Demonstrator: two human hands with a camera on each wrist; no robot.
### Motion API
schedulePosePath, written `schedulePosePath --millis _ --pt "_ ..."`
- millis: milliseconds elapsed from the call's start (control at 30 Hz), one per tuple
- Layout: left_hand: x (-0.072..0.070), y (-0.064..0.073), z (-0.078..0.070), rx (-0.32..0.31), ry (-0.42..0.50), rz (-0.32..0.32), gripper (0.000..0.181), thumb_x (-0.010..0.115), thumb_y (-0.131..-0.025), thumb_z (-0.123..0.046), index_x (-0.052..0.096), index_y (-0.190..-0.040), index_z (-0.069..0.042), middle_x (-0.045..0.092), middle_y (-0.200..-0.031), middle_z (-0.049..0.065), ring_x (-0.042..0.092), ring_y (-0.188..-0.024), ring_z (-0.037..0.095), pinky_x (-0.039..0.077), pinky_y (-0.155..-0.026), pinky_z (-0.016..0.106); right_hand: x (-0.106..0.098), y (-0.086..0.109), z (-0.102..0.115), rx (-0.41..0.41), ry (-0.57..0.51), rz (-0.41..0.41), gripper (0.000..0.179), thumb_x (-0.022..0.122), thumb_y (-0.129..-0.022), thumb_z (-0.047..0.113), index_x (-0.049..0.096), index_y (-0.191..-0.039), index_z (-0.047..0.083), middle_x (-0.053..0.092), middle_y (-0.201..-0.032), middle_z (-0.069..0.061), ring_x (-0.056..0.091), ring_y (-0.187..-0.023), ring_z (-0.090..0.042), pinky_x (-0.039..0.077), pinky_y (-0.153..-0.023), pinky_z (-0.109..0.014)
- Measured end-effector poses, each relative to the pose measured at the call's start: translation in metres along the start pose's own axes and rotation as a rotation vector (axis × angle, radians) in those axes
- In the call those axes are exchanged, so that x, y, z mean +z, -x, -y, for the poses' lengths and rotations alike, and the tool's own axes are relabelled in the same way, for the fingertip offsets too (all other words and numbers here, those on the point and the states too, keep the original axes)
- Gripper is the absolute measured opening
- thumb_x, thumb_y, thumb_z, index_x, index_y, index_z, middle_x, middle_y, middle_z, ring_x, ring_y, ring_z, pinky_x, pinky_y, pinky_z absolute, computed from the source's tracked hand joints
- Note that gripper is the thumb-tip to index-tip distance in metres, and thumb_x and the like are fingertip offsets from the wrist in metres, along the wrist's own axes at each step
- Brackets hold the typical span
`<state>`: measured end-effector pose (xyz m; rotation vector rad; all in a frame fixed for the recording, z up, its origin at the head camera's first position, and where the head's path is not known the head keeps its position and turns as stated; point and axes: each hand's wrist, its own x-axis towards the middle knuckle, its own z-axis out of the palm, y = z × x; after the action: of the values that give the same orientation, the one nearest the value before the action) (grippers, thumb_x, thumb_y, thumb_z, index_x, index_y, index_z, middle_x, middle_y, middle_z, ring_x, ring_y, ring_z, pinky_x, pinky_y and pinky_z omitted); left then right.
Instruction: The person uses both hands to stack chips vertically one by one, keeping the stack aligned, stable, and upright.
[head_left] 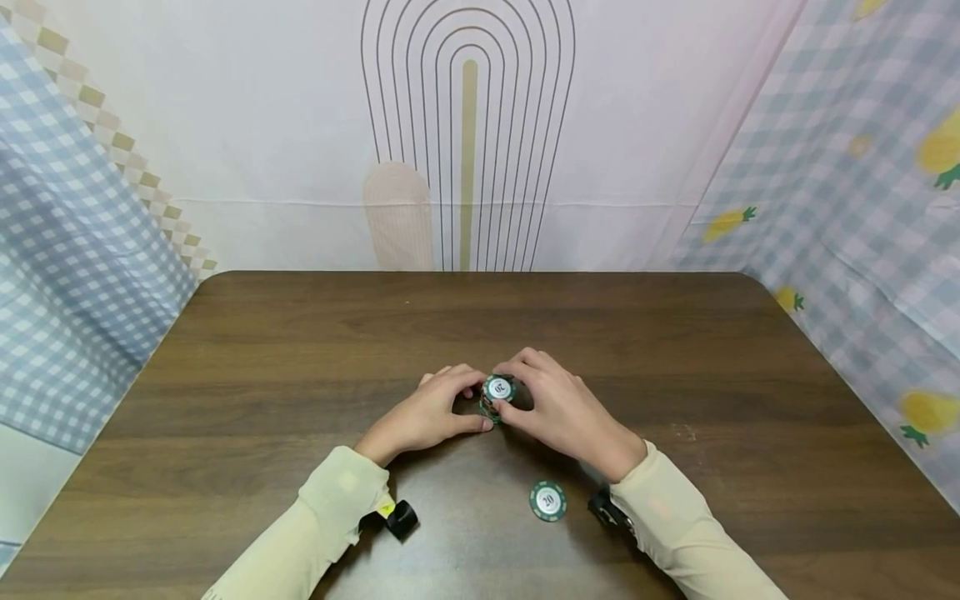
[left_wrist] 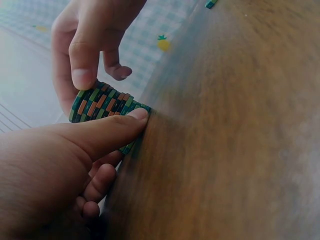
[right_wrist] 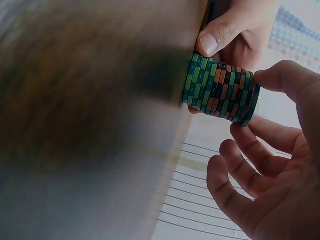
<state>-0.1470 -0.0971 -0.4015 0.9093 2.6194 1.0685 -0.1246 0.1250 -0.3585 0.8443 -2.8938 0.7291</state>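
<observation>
A tall stack of poker chips (right_wrist: pixel 220 90), green with some black and orange ones, stands on the table in front of me. My left hand (head_left: pixel 427 417) holds the stack low down, its thumb on the near side and fingers behind. At the top, my right hand (head_left: pixel 558 408) pinches the uppermost chip (head_left: pixel 498 388), a green one with a white centre marked 20, between thumb and index finger. That chip lies level on the stack in the right wrist view. The right hand's other fingers are loosely bent, away from the chips.
A single green poker chip (head_left: pixel 548 501) marked 20 lies flat on the brown wooden table (head_left: pixel 300 333), nearer to me, between the forearms. A white patterned cloth (head_left: pixel 285 150) hangs behind the table. Checked cloths (head_left: pixel 67 250) hang at both sides.
</observation>
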Motion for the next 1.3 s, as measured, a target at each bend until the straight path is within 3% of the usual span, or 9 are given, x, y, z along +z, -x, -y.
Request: schedulePosePath --millis 400,833,1100,1300 --pt "-0.001 0.002 -0.003 0.004 -0.001 0.000 0.043 0.082 -0.093 -0.029 0.068 -0.130 -0.014 0.063 -0.118 -0.003 0.055 -0.106 0.015 0.035 -0.094 0.040 -0.001 0.001 -0.001 0.001 -0.019 0.030 0.035 0.075 -0.099 0.026 0.071 -0.131 0.012 0.061 -0.121 0.003 0.060 -0.106 -0.013 0.057 -0.083 -0.036" --pt "0.001 0.001 -0.001 -0.017 0.018 0.018 0.040 0.082 -0.094 -0.029 0.068 -0.130 -0.017 0.063 -0.119 -0.004 0.055 -0.107 0.016 0.035 -0.096 0.042 -0.010 0.003 -0.004 0.028 -0.050 0.076 0.048 0.076 -0.099 0.033 0.064 -0.140 0.012 0.061 -0.128 -0.001 0.062 -0.115 -0.021 0.057 -0.090 -0.042" --pt "0.001 0.000 -0.001 -0.017 0.026 0.021 0.045 0.082 -0.094 -0.030 0.067 -0.134 -0.015 0.063 -0.121 -0.003 0.055 -0.109 0.017 0.035 -0.097 0.042 -0.023 0.014 -0.004 0.071 -0.110 0.083 0.044 0.074 -0.101 0.026 0.062 -0.141 0.012 0.061 -0.127 -0.002 0.064 -0.114 -0.023 0.057 -0.091 -0.044" --pt "-0.001 0.001 -0.001 -0.023 0.018 0.012 0.046 0.083 -0.093 -0.028 0.067 -0.134 -0.013 0.064 -0.122 -0.002 0.056 -0.109 0.017 0.035 -0.097 0.042 -0.029 0.030 -0.006 0.060 -0.179 0.107 0.039 0.073 -0.100 0.018 0.063 -0.136 0.008 0.064 -0.123 -0.006 0.064 -0.106 -0.023 0.056 -0.087 -0.041"
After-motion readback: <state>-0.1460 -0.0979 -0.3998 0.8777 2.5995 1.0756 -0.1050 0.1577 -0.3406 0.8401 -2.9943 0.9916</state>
